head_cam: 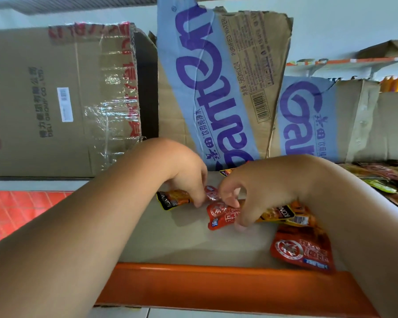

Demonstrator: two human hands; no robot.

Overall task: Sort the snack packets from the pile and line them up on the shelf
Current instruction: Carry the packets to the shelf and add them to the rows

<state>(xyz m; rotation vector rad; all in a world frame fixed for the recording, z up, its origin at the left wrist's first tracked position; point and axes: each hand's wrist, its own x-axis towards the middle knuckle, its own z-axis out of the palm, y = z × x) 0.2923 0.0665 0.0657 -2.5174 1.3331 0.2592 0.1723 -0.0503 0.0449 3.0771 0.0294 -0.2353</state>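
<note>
Behind your work, cardboard boxes (216, 88) wall off the far side of the shelf (170, 239). The unsorted pile (381, 180) lies far right. Your hands are close together mid-shelf: the right hand (251, 193) is curled around a red packet (218, 216), while the left hand (189, 177) has its fingertips down on an orange packet (172, 199); pinching or only pressing, I cannot tell. You look to be mid-sort, separating kinds. Next, pull the red packet free and lay it squarely beside the big red packet (301, 249) near right.
</note>
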